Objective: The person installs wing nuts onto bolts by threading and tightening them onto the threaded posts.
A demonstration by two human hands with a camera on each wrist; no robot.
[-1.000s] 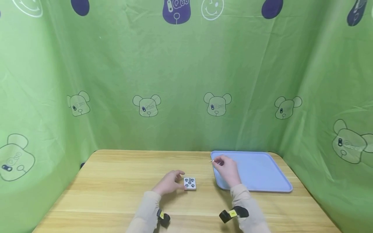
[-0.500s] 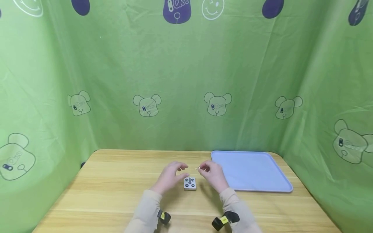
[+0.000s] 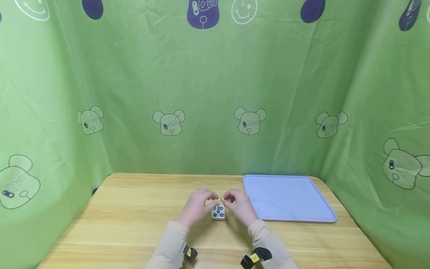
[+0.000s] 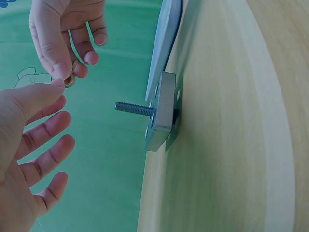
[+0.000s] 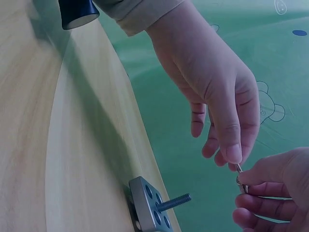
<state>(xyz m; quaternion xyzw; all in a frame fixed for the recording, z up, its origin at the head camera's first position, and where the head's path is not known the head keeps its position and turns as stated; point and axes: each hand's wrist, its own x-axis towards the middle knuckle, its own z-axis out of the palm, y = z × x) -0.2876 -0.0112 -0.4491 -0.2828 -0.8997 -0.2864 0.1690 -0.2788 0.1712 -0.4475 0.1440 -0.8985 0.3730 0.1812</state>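
Note:
My left hand (image 3: pixel 199 206) and right hand (image 3: pixel 240 206) meet just above and behind a small square metal block (image 3: pixel 218 215). Between their fingertips is a small shiny gold-coloured metal piece (image 5: pixel 242 184), with a rounded part seen in the left wrist view. The right thumb and index finger pinch one end of it, and the left thumb and index finger pinch the other. Fingers hide much of the piece. The block has round holes near its corners, and a threaded rod (image 4: pixel 133 108) stands up from its middle. Neither hand touches the block.
A pale blue tray (image 3: pixel 291 200) lies on the right of the wooden table (image 3: pixel 141 220). Green printed curtain (image 3: pixel 208 153) hangs behind the table and along both sides. Black wrist cameras (image 3: pixel 248 261) are strapped over both sleeves.
My right hand has come left from the tray's edge with the gold-coloured piece. The left hand has lifted from beside the block and now grips the piece too. The block has stayed in place.

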